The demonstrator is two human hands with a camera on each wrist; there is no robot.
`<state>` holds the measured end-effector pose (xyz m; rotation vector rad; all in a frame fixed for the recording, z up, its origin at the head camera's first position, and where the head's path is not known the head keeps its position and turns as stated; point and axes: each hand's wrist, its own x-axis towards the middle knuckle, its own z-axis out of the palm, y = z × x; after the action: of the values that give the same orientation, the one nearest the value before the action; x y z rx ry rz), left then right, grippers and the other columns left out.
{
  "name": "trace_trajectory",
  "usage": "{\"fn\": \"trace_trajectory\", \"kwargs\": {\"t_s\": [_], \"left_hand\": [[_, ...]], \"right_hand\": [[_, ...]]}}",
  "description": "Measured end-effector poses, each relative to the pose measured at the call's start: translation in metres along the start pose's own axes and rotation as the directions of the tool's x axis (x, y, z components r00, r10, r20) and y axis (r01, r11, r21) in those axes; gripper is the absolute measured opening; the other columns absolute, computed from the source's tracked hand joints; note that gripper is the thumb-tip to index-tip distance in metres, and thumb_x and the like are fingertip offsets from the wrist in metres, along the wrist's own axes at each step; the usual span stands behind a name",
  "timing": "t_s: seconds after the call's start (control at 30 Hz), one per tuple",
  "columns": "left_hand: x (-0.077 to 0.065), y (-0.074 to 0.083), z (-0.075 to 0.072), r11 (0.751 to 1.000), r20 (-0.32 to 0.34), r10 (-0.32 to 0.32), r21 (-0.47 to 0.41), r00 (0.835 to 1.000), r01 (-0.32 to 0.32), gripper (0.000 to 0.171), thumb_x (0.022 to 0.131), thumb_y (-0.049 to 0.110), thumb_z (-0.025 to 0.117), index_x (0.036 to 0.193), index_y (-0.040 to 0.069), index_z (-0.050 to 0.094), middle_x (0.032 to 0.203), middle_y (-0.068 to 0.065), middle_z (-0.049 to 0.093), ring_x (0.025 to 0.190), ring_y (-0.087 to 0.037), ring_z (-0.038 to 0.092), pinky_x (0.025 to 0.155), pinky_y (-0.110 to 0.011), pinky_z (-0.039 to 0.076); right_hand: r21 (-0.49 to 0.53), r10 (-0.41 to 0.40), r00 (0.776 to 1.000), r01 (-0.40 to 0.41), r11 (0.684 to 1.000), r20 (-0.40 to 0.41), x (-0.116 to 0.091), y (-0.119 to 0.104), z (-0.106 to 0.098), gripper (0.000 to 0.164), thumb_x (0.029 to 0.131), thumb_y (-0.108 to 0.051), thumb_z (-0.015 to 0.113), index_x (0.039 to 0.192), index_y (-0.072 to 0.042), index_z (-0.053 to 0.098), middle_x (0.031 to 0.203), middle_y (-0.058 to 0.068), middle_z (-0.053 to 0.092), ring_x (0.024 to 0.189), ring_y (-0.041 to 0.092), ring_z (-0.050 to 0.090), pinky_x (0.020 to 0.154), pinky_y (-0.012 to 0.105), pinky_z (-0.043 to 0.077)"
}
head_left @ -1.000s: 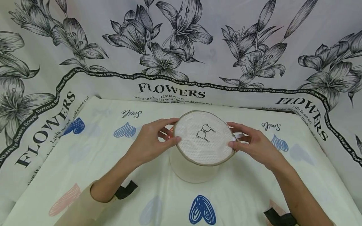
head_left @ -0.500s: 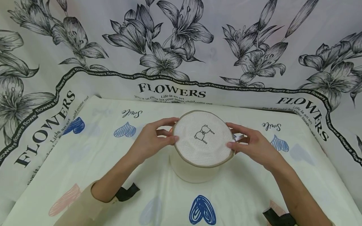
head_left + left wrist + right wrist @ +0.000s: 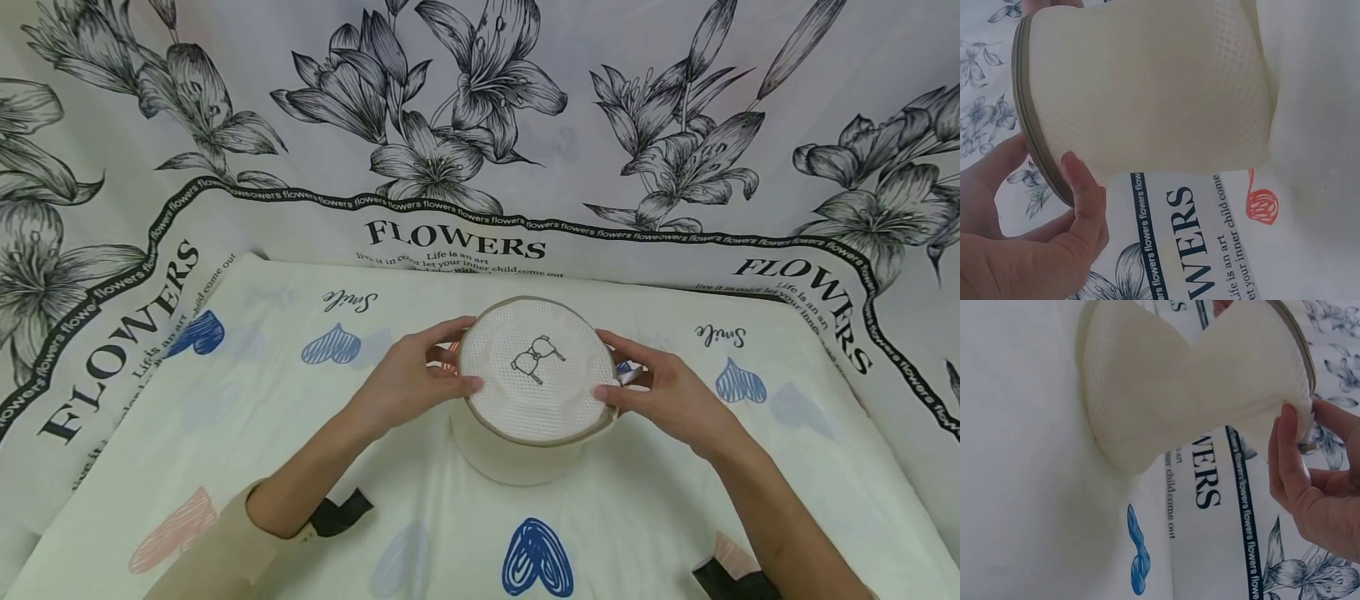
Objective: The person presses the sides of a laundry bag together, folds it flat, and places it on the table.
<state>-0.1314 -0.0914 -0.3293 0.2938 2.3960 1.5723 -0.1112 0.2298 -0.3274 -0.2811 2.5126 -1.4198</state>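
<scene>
A cream cylindrical mesh laundry bag (image 3: 536, 400) stands on the white tablecloth at the middle of the head view. Its round white lid carries a dark line drawing (image 3: 536, 360), and a taupe zip (image 3: 1022, 81) runs around the rim. My left hand (image 3: 408, 379) pinches the rim on the left, thumb on top and fingers at the side. On the opposite side my right hand (image 3: 667, 387) pinches the rim near a small pale tab (image 3: 632, 375). In the right wrist view, the bag's side wall (image 3: 1197, 381) is creased inward close to my right fingers.
The tablecloth (image 3: 435, 533) has printed hearts and "Smile" lettering. Behind it hangs a white curtain (image 3: 570, 167) with black lilies and "FLOWERS" text. Black bands (image 3: 341, 511) lie by both wrists.
The lid has shifted slightly left and toward me, its drawing moving with it. My right hand has moved a little left. Both hands still hold the rim.
</scene>
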Motion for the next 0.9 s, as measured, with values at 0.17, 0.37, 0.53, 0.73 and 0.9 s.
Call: {"fn": "trace_trajectory", "kwargs": {"t_s": [0.17, 0.37, 0.53, 0.73, 0.9], "left_hand": [[0.001, -0.002, 0.000, 0.999, 0.015, -0.010, -0.036, 1.000, 0.010, 0.077, 0.078, 0.012, 0.084, 0.147, 0.021, 0.050, 0.138, -0.003, 0.053, 0.098, -0.024, 0.066, 0.074, -0.031, 0.055], [0.002, -0.005, 0.001, 0.999, -0.018, -0.024, -0.045, 1.000, 0.023, 0.074, 0.077, 0.009, 0.086, 0.142, 0.021, 0.053, 0.141, -0.001, 0.050, 0.104, -0.022, 0.065, 0.077, -0.032, 0.056], [0.003, -0.008, 0.002, 0.999, -0.031, -0.047, -0.024, 0.998, 0.047, 0.070, 0.077, 0.010, 0.085, 0.139, 0.021, 0.055, 0.141, 0.001, 0.053, 0.107, -0.019, 0.065, 0.078, -0.032, 0.055], [0.005, -0.009, 0.003, 0.997, -0.032, -0.065, -0.031, 0.997, 0.064, 0.070, 0.079, 0.008, 0.084, 0.140, 0.023, 0.056, 0.133, -0.007, 0.057, 0.093, -0.020, 0.071, 0.074, -0.032, 0.057], [0.007, -0.012, 0.005, 0.999, -0.063, -0.043, 0.001, 0.997, 0.043, 0.066, 0.078, 0.009, 0.084, 0.138, 0.025, 0.060, 0.133, -0.003, 0.054, 0.111, -0.022, 0.064, 0.075, -0.032, 0.058]], "right_hand": [[0.021, 0.012, 1.000, -0.012, 1.000, 0.014, 0.000, 0.002, 0.004, 0.076, 0.087, -0.022, 0.078, 0.153, -0.012, 0.040, 0.117, 0.015, 0.054, 0.092, 0.027, 0.060, 0.074, 0.029, 0.056], [0.041, 0.024, 1.000, -0.025, 0.999, 0.019, 0.000, 0.003, 0.008, 0.081, 0.086, -0.021, 0.079, 0.155, -0.014, 0.036, 0.117, 0.014, 0.050, 0.094, 0.027, 0.058, 0.072, 0.029, 0.056], [-0.015, 0.037, 0.999, -0.037, 0.999, 0.024, 0.001, 0.005, 0.011, 0.085, 0.085, -0.025, 0.079, 0.156, -0.016, 0.033, 0.118, 0.012, 0.052, 0.096, 0.027, 0.055, 0.071, 0.031, 0.053], [-0.006, 0.047, 0.998, -0.047, 0.999, 0.041, 0.001, 0.006, 0.014, 0.089, 0.084, -0.024, 0.080, 0.157, -0.016, 0.030, 0.119, 0.014, 0.051, 0.096, 0.028, 0.055, 0.070, 0.032, 0.052], [0.012, 0.049, 0.997, -0.050, 0.999, 0.052, 0.001, 0.009, 0.017, 0.092, 0.084, -0.023, 0.081, 0.157, -0.016, 0.027, 0.118, 0.015, 0.049, 0.094, 0.029, 0.056, 0.069, 0.031, 0.053]]}}
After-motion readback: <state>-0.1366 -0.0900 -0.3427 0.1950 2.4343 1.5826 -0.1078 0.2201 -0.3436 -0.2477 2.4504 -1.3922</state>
